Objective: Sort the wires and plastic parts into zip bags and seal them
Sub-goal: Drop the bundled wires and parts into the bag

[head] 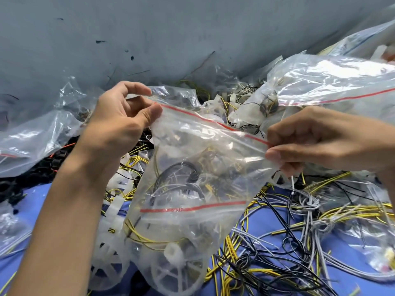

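A clear zip bag (205,159) with a red strip along its top hangs between both hands above the table. Black and yellow wires and pale plastic pieces show through it. My left hand (121,118) pinches the bag's top left corner between thumb and fingers. My right hand (316,142) pinches the top right end of the red strip. A second clear bag (181,231) with a red strip lies under it, holding white plastic wheels (164,272) and yellow wire.
Loose yellow, black and grey wires (288,231) sprawl over the blue table cover (265,218) at right. More clear bags lie at the left (32,137) and upper right (333,82). Black parts (32,174) pile at left. A grey wall (149,35) stands behind.
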The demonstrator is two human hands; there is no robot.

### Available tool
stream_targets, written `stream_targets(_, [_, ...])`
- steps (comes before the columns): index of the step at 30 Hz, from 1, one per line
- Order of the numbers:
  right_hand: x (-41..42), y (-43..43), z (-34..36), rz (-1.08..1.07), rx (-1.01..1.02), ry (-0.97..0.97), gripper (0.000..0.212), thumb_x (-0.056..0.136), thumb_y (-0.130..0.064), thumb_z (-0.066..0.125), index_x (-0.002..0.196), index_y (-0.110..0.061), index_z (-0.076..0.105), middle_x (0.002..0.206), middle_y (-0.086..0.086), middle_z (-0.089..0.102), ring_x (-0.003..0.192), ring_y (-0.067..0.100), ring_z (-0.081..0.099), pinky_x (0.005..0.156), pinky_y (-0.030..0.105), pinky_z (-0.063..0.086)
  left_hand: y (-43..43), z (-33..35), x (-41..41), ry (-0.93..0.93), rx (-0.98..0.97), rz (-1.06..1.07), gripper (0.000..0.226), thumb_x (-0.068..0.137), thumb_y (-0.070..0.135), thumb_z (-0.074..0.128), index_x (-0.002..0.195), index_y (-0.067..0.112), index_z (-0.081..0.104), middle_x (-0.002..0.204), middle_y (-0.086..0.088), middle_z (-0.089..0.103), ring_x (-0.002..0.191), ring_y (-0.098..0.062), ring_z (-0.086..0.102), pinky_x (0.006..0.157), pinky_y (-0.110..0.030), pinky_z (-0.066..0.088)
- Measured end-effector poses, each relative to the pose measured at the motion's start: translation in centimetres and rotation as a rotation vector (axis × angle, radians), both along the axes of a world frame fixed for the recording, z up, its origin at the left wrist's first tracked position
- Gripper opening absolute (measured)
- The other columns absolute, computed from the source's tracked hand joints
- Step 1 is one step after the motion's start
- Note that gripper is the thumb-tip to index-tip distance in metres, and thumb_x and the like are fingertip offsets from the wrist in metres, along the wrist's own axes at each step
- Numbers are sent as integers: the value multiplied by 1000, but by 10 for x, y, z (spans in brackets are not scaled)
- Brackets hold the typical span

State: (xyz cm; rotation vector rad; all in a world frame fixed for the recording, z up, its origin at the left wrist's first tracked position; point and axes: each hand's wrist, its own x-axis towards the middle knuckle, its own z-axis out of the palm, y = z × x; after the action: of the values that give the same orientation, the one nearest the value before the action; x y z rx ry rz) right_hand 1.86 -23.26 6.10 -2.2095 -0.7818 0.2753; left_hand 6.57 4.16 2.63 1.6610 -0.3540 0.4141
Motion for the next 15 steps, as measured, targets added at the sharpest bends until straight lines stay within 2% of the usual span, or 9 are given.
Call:
stream_targets(2, [0, 1, 1, -14, 24, 2, 27, 78, -26, 59, 59, -6, 60, 52, 4, 62, 36, -2, 46, 39, 2, 30, -3, -1, 1, -4, -5, 35, 20, 85, 8, 63, 91, 24, 52, 58, 18, 61, 60, 3, 56, 65, -10, 45])
stream_targets(5, [-1, 3, 0, -4, 27, 11, 26, 78, -28, 57, 67, -6, 65, 50, -2, 61, 33, -4, 44, 36, 0, 27, -5, -1, -1, 51, -44, -33, 22, 75, 23, 66, 94, 24, 55, 62, 18, 63, 67, 1, 59, 73, -14, 47])
stream_targets(7, [2, 6, -4, 5, 12, -28, 28, 82, -34, 55, 65, -13, 63, 47, -7, 54, 34, -5, 42, 37, 2, 27, -6, -2, -1, 114, -44, -115, 28, 68, 28, 65, 94, 22, 56, 66, 16, 65, 69, 0, 62, 72, -14, 50])
stream_targets(9, [6, 8, -8, 0, -31, -82, 34, 86, -44, 54, 62, -21, 62, 51, -7, 54, 43, -4, 42, 42, 10, 30, -8, -4, 0, 191, -11, -178, 31, 66, 31, 64, 94, 20, 58, 69, 12, 68, 71, -3, 66, 72, -17, 53])
stream_targets(11, [8, 10, -12, 2, -59, -93, 37, 89, -52, 51, 64, -27, 63, 57, -1, 54, 52, 16, 44, 49, 32, 34, -11, -7, 0, 249, 17, -228, 31, 68, 32, 63, 95, 18, 58, 71, 7, 71, 72, -7, 68, 70, -19, 54])
stream_targets(12, [8, 11, -12, 6, -51, -88, 34, 87, -51, 49, 66, -28, 64, 59, 1, 54, 55, 20, 45, 52, 36, 34, -12, -8, 0, 256, 12, -235, 31, 68, 30, 62, 96, 17, 59, 71, 6, 71, 71, -8, 69, 67, -17, 54])
stream_targets(15, [9, 10, -14, 17, -22, -83, 35, 84, -49, 48, 68, -21, 64, 57, -1, 51, 54, 14, 41, 50, 36, 29, -16, -8, -1, 231, -28, -211, 30, 68, 23, 64, 97, 16, 59, 70, 6, 70, 69, -7, 68, 62, -15, 51])
